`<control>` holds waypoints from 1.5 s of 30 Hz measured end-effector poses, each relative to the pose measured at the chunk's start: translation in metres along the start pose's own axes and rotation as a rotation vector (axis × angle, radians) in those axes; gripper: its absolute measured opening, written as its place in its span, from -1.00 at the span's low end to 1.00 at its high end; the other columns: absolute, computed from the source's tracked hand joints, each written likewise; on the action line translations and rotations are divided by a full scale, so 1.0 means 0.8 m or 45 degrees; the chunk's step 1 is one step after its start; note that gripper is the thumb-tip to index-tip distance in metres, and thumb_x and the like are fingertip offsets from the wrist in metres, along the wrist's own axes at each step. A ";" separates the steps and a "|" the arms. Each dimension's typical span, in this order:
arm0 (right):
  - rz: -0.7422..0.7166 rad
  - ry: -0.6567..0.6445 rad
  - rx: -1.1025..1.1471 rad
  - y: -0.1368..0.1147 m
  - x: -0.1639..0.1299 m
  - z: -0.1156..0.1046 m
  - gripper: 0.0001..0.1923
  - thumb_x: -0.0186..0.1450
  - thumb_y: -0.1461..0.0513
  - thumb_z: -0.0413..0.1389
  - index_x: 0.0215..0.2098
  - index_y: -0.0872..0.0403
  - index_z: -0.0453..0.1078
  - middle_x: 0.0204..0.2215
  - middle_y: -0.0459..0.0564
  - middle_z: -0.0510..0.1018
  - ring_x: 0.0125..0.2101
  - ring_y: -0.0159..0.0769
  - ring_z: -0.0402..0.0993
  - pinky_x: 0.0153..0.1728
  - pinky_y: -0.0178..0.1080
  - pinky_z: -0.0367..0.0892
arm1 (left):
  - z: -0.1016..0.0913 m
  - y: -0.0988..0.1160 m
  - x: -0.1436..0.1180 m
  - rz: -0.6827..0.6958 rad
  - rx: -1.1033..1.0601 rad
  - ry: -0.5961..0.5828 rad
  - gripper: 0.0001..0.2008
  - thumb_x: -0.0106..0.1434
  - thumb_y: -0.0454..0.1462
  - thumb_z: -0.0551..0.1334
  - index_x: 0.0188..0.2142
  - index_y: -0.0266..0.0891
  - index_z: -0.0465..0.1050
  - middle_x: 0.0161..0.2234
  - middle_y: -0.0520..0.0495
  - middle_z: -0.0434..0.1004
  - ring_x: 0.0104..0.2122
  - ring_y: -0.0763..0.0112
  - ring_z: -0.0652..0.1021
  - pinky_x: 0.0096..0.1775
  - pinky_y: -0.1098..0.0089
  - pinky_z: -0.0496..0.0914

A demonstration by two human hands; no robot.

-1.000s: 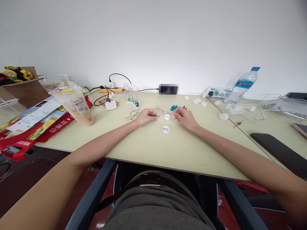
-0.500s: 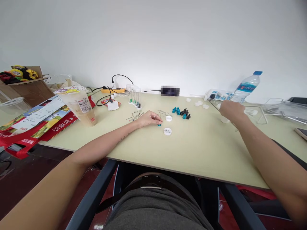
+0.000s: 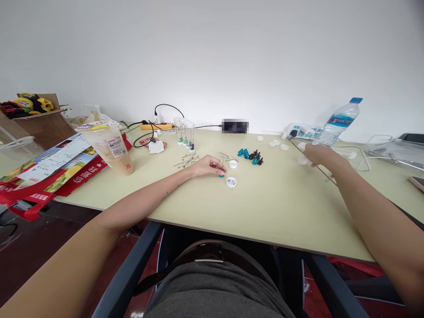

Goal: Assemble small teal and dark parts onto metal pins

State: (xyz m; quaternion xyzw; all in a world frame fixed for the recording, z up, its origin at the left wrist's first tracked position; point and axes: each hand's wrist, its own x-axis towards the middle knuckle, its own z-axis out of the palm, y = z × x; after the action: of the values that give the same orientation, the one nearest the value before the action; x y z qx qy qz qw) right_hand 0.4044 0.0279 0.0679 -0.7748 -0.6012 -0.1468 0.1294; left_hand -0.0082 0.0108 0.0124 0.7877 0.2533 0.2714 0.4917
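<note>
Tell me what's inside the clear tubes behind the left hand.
The tubes stand upright, with small green and dark pieces at their bottoms. How many pieces there are is too small to tell. The left hand rests apart from them.

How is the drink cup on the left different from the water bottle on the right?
The drink cup is wide, holds a beige drink and has a printed sealed top; the water bottle is slim, clear and has a blue cap. The cup stands nearer the table's front edge, the bottle by the wall. Both stand upright and carry labels.
</note>
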 end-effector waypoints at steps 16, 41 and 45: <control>-1.313 0.279 -0.012 -0.194 -0.074 -0.016 -0.76 0.33 0.31 -0.24 -0.15 0.11 0.20 0.09 0.20 0.29 -0.26 -0.18 0.42 -0.43 -0.21 0.24 | -0.031 0.001 0.012 0.166 -0.039 0.584 -0.59 0.10 -0.07 0.20 -0.15 -0.31 0.44 -0.18 -0.22 0.50 -0.10 0.25 0.45 -0.05 0.25 0.25; -1.729 -0.117 0.539 -0.262 -0.074 0.024 -0.67 0.33 0.28 -0.17 -0.05 -0.05 0.33 0.14 -0.16 0.27 0.08 -0.19 0.25 -0.03 -0.08 0.24 | -0.044 -0.012 0.004 0.025 -0.021 0.351 -0.51 -0.20 -0.25 0.39 -0.22 -0.28 0.36 -0.23 -0.10 0.41 -0.27 0.37 0.45 -0.25 0.31 0.36; -1.390 -0.103 0.725 -0.262 -0.075 0.019 -0.77 0.31 0.25 -0.16 -0.23 0.01 0.32 0.11 -0.07 0.32 -0.10 -0.18 0.41 -0.16 -0.13 0.29 | -0.050 -0.015 0.003 0.030 -0.066 0.481 -0.58 -0.14 -0.22 0.36 -0.27 -0.29 0.34 -0.26 -0.08 0.42 -0.27 0.38 0.47 -0.22 0.31 0.34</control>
State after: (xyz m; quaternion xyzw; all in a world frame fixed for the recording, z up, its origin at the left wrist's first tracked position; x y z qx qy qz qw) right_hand 0.1885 0.0309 0.0356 -0.2951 -0.9311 0.0039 0.2144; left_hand -0.0351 0.0421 0.0167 0.7128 0.3247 0.4267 0.4522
